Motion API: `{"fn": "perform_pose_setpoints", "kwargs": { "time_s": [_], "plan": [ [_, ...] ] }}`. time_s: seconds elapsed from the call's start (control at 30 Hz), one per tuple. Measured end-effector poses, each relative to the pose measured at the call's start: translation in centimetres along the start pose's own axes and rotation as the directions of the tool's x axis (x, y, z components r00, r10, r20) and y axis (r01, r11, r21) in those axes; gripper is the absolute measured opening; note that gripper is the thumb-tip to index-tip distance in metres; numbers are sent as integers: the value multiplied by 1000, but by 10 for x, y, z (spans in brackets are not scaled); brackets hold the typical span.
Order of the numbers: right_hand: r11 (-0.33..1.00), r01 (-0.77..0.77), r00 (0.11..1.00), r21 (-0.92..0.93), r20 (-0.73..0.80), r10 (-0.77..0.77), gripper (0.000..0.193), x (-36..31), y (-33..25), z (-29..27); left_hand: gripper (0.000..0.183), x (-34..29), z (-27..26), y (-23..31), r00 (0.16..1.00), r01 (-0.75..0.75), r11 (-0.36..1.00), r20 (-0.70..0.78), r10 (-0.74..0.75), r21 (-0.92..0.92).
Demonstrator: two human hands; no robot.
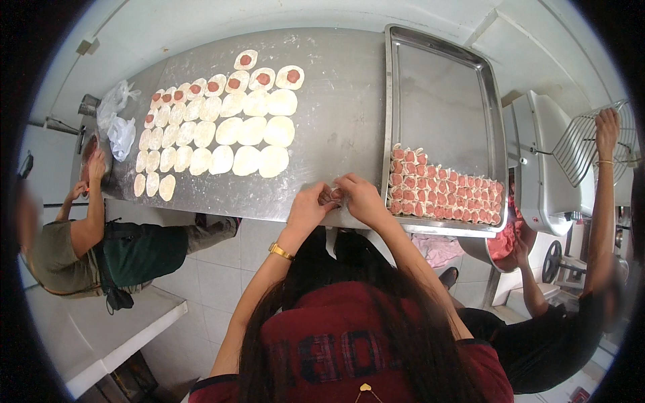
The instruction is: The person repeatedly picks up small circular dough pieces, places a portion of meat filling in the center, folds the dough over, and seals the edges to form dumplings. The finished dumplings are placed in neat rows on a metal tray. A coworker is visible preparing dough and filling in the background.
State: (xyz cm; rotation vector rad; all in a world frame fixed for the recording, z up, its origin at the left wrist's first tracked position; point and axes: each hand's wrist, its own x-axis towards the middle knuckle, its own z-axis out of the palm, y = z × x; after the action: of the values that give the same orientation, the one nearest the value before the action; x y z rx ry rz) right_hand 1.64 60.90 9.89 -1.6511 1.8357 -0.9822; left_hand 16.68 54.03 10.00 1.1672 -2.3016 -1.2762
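Observation:
My left hand (310, 207) and my right hand (363, 200) meet over the table's near edge. Their fingers are closed together around a small meat dumpling (334, 194), mostly hidden by the fingertips. To the left, rows of round, pale dough wrappers (228, 129) lie on the floured steel table (342, 87). Several wrappers in the far row carry a lump of reddish meat filling (263, 79). Right of my hands, a deep metal tray (389, 87) has tight rows of open-topped meat dumplings (440, 188) in its near part.
At the left, a person (84, 232) works at a metal bowl (101, 161) beside clear plastic bags (119, 127). On the right, another person (557, 336) holds a wire guard (583, 148) of a white machine (547, 161), one hand by a bowl of red meat (502, 245).

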Motion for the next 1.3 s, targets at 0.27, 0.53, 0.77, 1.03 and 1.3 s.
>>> {"fn": "perform_pose_setpoints", "kwargs": {
  "time_s": [0.27, 0.53, 0.77, 1.03, 1.3],
  "plan": [
    [998, -53, 998, 28, -42, 54, 34, -5, 5, 9, 24, -2, -1, 12, 997, 57, 997, -49, -59, -44],
    [997, -57, 997, 52, -51, 59, 33, -5, 0, 9, 21, -3, 3, -4, 993, -24, 995, -117, 13, -93],
    [999, -35, 990, -15, -137, 32, 24, 1, -6, 7, 21, 1, -2, 0, 996, 17, 991, -86, -28, -130],
    [1000, -17, 995, -6, -100, 16, 27, 2, -4, -8, 21, -13, -10, -29, 980, 16, 990, -192, -44, -143],
    [930, -352, 848, -101, -455, 272, 36, 3, 89, -157, 16, -21, -3, -41, 964, -39, 993, -267, 8, -110]
  ]
}}
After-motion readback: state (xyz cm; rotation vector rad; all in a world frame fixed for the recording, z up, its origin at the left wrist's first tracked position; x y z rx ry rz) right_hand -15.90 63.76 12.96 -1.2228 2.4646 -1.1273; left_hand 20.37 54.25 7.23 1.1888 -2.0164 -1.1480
